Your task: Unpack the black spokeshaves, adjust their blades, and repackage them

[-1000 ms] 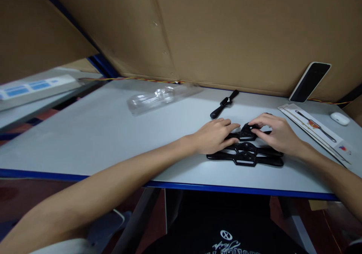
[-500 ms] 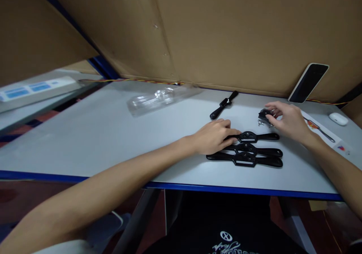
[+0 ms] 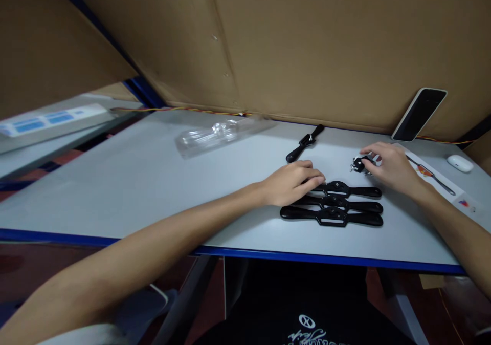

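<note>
- Right hand (image 3: 395,168), fingers curled at small black metal plates with silvery screws (image 3: 358,164), may scatter screws if it brushes sideways; its pinch is unclear.
- Left hand (image 3: 287,182), fingers together by the rearmost of three black two-handled metal frames (image 3: 334,200), could skew their close row by pushing; I cannot tell if it grips.

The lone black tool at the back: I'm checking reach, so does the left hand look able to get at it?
Probably yes: the left hand is close to the lone black tool, and nothing shows between them, though its fingers partly cover another tool.
</note>
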The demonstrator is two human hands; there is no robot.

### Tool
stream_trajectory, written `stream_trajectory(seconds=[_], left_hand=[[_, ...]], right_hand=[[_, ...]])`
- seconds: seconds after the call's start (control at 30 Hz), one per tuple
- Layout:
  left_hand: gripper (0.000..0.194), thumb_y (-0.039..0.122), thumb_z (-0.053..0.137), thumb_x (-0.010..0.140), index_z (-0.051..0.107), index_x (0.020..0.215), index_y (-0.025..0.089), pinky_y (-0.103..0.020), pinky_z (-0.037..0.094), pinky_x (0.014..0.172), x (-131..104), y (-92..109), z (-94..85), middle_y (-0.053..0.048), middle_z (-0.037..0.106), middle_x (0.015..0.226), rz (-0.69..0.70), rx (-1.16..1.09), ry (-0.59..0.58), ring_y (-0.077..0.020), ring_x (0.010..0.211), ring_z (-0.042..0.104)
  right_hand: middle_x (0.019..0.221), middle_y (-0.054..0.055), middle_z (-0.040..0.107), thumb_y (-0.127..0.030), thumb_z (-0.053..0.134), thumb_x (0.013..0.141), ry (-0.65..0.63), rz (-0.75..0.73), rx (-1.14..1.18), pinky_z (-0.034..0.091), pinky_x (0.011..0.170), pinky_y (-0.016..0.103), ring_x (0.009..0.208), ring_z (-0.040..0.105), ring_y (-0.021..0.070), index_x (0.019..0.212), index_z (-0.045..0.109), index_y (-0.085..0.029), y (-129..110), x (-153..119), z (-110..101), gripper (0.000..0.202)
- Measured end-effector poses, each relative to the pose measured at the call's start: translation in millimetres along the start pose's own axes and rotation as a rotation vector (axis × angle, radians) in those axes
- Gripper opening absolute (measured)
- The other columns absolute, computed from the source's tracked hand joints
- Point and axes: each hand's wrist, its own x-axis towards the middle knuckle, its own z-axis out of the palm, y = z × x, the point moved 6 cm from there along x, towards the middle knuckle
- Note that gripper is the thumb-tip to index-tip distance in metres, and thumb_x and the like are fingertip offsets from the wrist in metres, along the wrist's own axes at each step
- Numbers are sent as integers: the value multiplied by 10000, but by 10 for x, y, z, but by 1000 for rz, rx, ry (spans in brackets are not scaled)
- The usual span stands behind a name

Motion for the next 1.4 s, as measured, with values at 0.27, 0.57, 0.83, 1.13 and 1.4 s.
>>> stream_trajectory(seconds=[0.27, 0.57, 0.83, 1.13, 1.4], left_hand=[[474, 401, 406, 1025, 737, 1251, 148, -490, 485, 1010, -5, -417, -265, -154, 651, 1205, -117, 295, 272, -297, 1047, 594], [432, 297, 404, 1029, 710, 1305, 169, -464, 511, 1007, 48, -689, -179, -139, 722, 1249, -187, 367, 102, -306, 1121, 652], [589, 229, 557, 891, 582, 1479, 190, -383, 537, 804, 8, -635, -269, -130, 729, 1178, -428, 354, 131, -286, 938, 705], [579, 354, 456, 980, 503, 1542, 221, -380, 472, 725, 0, -614, -283, -109, 766, 928, -536, 489, 56, -326, 851, 716], [531, 429, 405, 1010, 637, 1382, 128, -325, 470, 709, 5, -371, -228, -39, 718, 809, -196, -99, 85, -188, 704, 623]], right_hand=[[1015, 115, 778, -307, 530, 949, -95, -12, -66, 524, 838, 467, 921, 699, 305, 973, 746, -226, 26, -7, 76, 232], [889, 63, 785, -349, 563, 922, -2, 22, -19, 519, 715, 413, 743, 702, 241, 891, 745, -251, -152, -33, -12, 209], [762, 31, 774, -433, 583, 893, 174, 16, 57, 535, 677, 399, 635, 692, 228, 993, 745, -258, -281, -117, -153, 259], [835, 58, 780, -293, 527, 942, 3, -91, 33, 520, 718, 384, 721, 698, 225, 919, 749, -233, -326, -76, -15, 231], [928, 90, 764, -193, 464, 953, -129, -264, 28, 518, 826, 422, 872, 673, 258, 967, 754, -221, -354, -88, 34, 292]])
